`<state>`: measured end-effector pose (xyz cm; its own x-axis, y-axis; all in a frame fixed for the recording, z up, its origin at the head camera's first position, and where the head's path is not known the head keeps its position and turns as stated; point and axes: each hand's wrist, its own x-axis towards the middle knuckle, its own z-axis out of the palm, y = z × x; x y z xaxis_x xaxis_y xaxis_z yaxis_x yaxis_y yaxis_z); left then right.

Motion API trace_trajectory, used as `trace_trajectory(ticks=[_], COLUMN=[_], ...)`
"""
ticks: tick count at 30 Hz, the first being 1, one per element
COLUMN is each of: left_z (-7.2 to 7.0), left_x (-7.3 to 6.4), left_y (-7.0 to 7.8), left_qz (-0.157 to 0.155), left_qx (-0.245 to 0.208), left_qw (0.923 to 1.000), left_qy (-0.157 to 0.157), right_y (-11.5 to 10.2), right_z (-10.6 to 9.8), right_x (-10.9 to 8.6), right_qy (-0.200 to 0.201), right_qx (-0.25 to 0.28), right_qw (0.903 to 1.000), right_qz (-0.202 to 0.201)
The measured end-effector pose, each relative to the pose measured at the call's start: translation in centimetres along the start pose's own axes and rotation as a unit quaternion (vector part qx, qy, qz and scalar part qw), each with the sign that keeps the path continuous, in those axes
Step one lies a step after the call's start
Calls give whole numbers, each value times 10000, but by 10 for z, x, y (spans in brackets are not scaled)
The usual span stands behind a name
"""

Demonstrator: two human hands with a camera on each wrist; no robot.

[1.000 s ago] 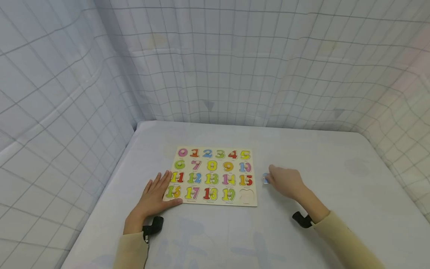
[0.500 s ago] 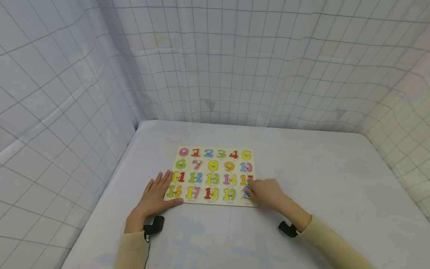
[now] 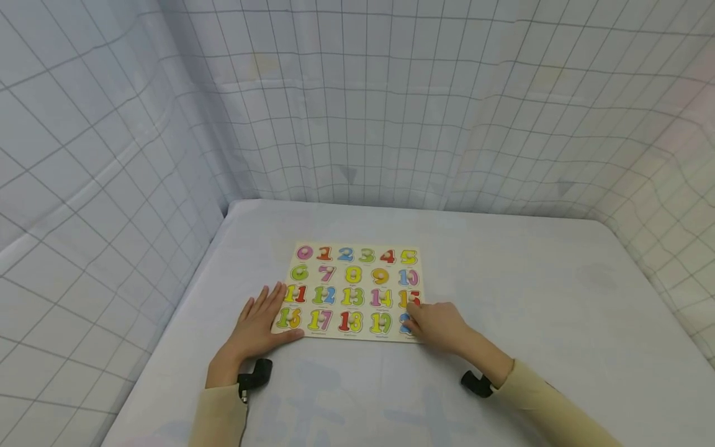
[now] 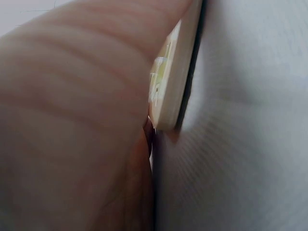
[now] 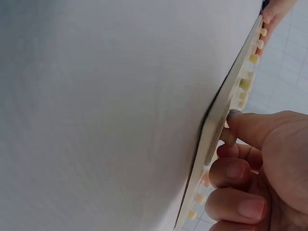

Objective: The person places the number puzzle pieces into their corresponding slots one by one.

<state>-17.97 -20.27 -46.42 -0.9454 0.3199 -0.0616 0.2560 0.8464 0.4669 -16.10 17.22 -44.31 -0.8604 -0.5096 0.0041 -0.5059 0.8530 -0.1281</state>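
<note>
A wooden number puzzle board (image 3: pixel 338 309) lies flat on the table, its rows of colourful number pieces each topped by a small round knob. My left hand (image 3: pixel 254 327) rests spread on the board's lower left corner, thumb along the front edge. With thumb and finger, my right hand (image 3: pixel 441 324) pinches a knob (image 5: pixel 228 136) on the blue number puzzle piece (image 3: pixel 404 323) at the lower right corner. The blue piece sits at the recess there, partly hidden by my fingers. In the left wrist view, my left hand (image 4: pixel 72 115) covers most of the board's edge (image 4: pixel 172 103).
A white cloth covers the table (image 3: pixel 346 391). Grid-patterned curtains (image 3: pixel 346 112) hang behind it and along both sides. Black wrist cameras are strapped under each wrist, the left camera (image 3: pixel 259 374) close in front of the board.
My right hand has moved left from beside the board, bringing the blue puzzle piece onto the lower right recess. Over the last half second it shifted only slightly. The left hand has stayed put.
</note>
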Motion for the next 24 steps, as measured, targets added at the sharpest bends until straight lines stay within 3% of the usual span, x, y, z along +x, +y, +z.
trace_trajectory(ticks=[9, 24], left_z=[1, 1], left_x=[1, 5], left_y=[-1, -1], left_qz=[-6, -1], left_qx=[23, 9], left_qw=[10000, 9999], left_qy=[-2, -102], right_y=[1, 4], right_z=[1, 1], right_x=[-1, -4], right_qy=[19, -95], right_qx=[-67, 147], right_qw=[9999, 9998], right_qz=[-134, 47])
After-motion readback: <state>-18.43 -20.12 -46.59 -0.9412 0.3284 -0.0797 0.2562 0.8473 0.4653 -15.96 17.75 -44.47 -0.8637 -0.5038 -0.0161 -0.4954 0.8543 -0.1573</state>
